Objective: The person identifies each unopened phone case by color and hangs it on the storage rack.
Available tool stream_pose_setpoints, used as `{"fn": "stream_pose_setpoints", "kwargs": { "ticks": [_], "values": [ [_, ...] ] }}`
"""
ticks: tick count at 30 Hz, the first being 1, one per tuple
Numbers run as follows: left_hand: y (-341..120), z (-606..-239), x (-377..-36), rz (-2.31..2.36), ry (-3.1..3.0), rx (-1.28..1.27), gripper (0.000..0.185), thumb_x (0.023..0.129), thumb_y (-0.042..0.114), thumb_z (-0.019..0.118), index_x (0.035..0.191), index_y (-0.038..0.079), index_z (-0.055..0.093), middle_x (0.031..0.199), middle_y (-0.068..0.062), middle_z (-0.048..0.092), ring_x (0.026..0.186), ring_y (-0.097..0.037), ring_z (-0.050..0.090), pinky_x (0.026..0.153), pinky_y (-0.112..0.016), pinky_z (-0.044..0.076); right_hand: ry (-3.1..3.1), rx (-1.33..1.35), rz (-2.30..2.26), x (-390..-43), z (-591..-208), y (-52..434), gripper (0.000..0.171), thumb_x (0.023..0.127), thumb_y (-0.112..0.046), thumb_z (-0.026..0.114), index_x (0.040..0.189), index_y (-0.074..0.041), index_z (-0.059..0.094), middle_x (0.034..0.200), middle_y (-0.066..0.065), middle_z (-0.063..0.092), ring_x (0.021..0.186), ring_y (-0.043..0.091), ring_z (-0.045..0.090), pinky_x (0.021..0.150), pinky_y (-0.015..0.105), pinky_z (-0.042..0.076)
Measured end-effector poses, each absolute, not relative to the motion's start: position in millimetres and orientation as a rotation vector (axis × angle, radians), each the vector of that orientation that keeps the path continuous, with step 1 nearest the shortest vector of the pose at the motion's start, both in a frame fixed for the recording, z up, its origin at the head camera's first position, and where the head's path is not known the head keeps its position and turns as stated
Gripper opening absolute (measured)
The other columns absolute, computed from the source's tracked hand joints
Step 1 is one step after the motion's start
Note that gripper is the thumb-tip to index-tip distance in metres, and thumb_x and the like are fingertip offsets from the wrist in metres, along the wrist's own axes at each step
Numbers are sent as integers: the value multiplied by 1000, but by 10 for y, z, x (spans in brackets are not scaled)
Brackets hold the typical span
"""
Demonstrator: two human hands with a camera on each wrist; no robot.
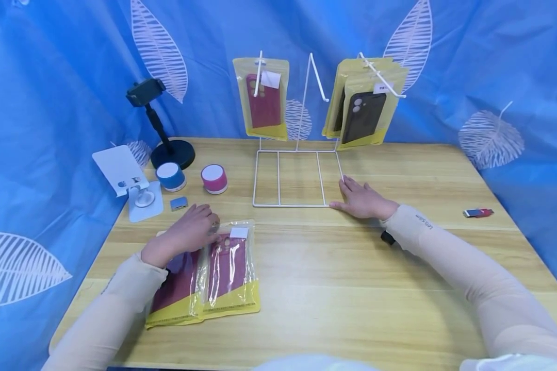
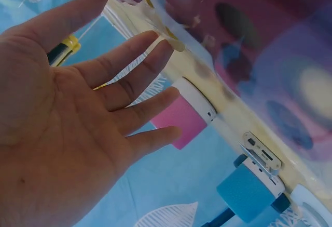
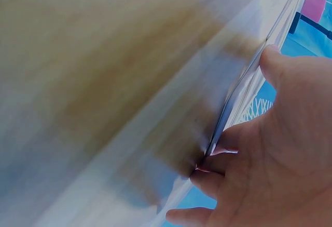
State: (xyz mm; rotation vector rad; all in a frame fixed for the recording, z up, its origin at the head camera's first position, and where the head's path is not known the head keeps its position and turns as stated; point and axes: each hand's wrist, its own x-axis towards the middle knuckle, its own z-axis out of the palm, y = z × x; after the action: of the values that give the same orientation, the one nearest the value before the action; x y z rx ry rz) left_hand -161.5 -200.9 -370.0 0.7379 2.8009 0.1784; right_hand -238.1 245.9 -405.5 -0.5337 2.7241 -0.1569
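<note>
Two bagged red phone cases lie side by side at the front left of the wooden table (image 1: 353, 288), one to the right (image 1: 231, 270) and one to the left (image 1: 176, 291). My left hand (image 1: 192, 229) rests on their top ends; the left wrist view shows its palm (image 2: 78, 112) flat with straight, spread fingers over the bags (image 2: 270, 40). My right hand (image 1: 363, 200) lies flat on the table, its fingers against the near right corner of the white wire rack (image 1: 297, 178), whose base wire (image 3: 244, 81) also appears beside this hand (image 3: 270, 159). Hooks hold a red case (image 1: 263, 100) and dark cases (image 1: 363, 116).
At the left stand a black phone holder (image 1: 167, 147), a white stand (image 1: 131, 180), a blue speaker (image 1: 170, 176), a pink speaker (image 1: 214, 179) and a small silver device (image 1: 178, 203). A small red item (image 1: 478, 212) lies near the right edge. A blue leaf-print cloth surrounds the table.
</note>
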Motion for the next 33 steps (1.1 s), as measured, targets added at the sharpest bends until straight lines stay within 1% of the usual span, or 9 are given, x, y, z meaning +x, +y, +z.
{"fn": "stream_pose_setpoints", "kwargs": {
  "ticks": [4,8,12,15,19,22,25,29,33],
  "values": [
    [-2032,-3702,-1626,207,2767,722,41,89,26,71,118,-3,66,124,-23,60,137,-49,37,116,-70,18,2722,-533,-164,-2373,-4061,2458,92,100,-63,34,156,4,7,165,24,-1,153,39,2,117,70,8],
    [-2059,-3720,-1632,217,2759,714,34,90,17,66,119,-3,65,125,-22,60,138,-48,37,116,-70,16,2723,-531,-157,-2372,-4084,2463,94,99,-66,33,156,4,7,165,23,-1,154,38,2,118,69,9],
    [-2064,-3749,-1638,236,2783,709,27,92,8,62,116,-3,66,117,-20,62,129,-44,46,117,-67,20,2729,-528,-156,-2372,-4092,2470,94,99,-67,33,157,3,8,165,23,-1,154,37,2,118,69,9],
    [-2058,-3774,-1657,234,2819,729,21,90,4,64,110,-2,67,109,-17,64,120,-41,52,115,-61,30,2728,-529,-161,-2375,-4082,2471,94,99,-67,33,157,3,7,165,23,-1,154,38,2,118,69,9],
    [-2066,-3803,-1696,193,2873,776,12,88,2,65,98,1,70,98,-13,67,110,-36,55,104,-51,42,2725,-525,-158,-2386,-4070,2470,95,98,-68,32,157,2,6,165,22,-1,154,37,1,118,69,9],
    [-2077,-3823,-1724,161,2885,784,7,88,4,65,93,4,70,93,-9,66,106,-33,56,100,-49,44,2724,-522,-162,-2389,-4075,2466,95,98,-68,32,157,2,6,165,22,-1,154,37,1,118,69,8],
    [-2068,-3817,-1748,170,2885,783,6,90,5,64,94,4,69,93,-9,66,103,-31,56,96,-49,47,2728,-521,-168,-2381,-4074,2468,94,99,-67,33,157,2,7,165,22,-1,154,37,1,118,69,8],
    [-2028,-3698,-1757,321,2888,681,6,95,8,60,98,5,64,88,-8,64,84,-24,58,79,-41,53,2729,-521,-170,-2367,-4056,2466,92,100,-65,34,157,3,7,165,23,-1,154,38,2,118,70,9],
    [-1989,-3527,-1743,544,2932,570,9,101,13,53,105,8,59,82,-7,62,70,-20,56,65,-33,49,2731,-527,-167,-2365,-4049,2458,92,100,-65,34,156,4,8,165,23,0,154,38,2,117,70,10]
  ]
}}
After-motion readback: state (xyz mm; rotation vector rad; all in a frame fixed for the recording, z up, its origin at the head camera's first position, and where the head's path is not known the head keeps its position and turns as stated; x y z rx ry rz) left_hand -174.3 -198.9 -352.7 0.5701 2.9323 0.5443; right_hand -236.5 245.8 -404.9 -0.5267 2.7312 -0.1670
